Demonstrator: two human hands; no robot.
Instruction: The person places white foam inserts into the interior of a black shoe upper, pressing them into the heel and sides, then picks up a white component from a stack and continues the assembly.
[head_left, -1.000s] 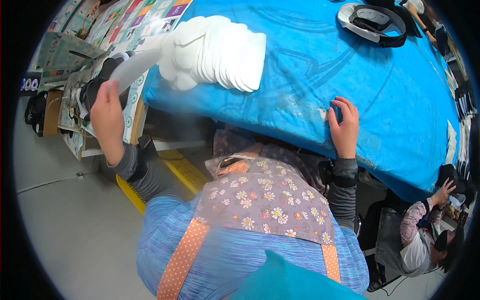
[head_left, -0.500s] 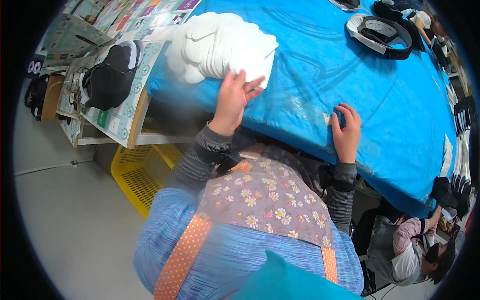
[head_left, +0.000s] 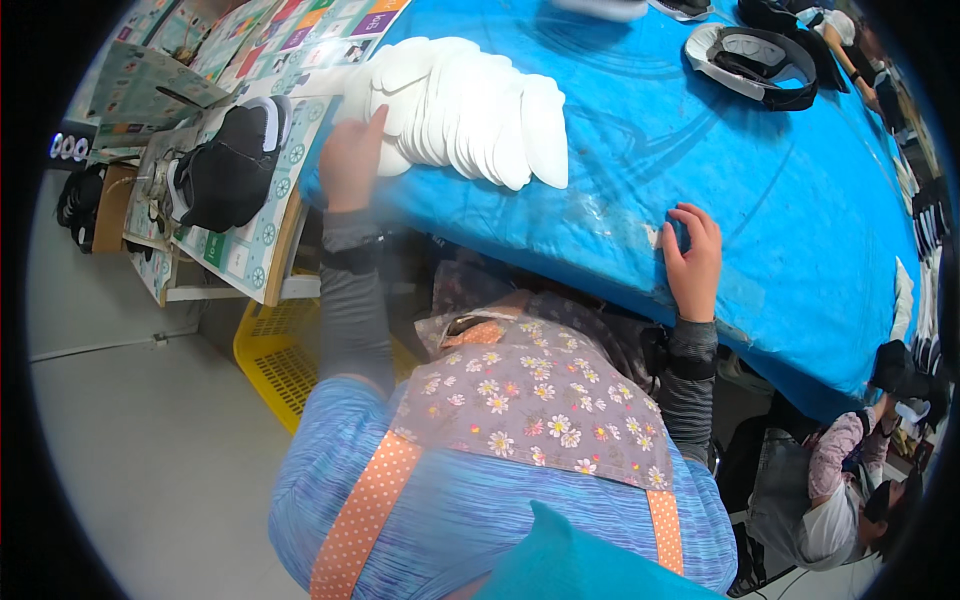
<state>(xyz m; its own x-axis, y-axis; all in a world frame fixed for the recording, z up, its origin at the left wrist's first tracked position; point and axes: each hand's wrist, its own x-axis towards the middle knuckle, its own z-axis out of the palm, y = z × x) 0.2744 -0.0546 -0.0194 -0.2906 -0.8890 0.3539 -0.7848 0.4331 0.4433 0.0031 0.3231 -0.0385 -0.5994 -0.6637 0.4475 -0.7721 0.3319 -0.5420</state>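
Flat white oval pieces (head_left: 465, 115) lie fanned out in an overlapping row on the blue-covered table (head_left: 620, 150). At the left end of that row is my left hand (head_left: 352, 165), blurred, its index finger stretched over the pieces. Its other fingers are hidden or smeared, so whether anything is in them does not show. My right hand (head_left: 692, 265) rests on the near table edge, fingers loosely bent and thumb apart, with nothing in it. The rightmost oval (head_left: 545, 130) shows almost whole.
Left of me a patterned side table (head_left: 285, 190) holds a black item with white edging (head_left: 235, 160). Below it stands a yellow plastic basket (head_left: 270, 360). A white-and-black cap-like item (head_left: 755, 65) lies far right. Another person (head_left: 845, 490) sits at the lower right.
My left hand has moved left, from the right end of the white pieces to their left end. The pieces now spread further right. A blurred white object has appeared at the top edge.
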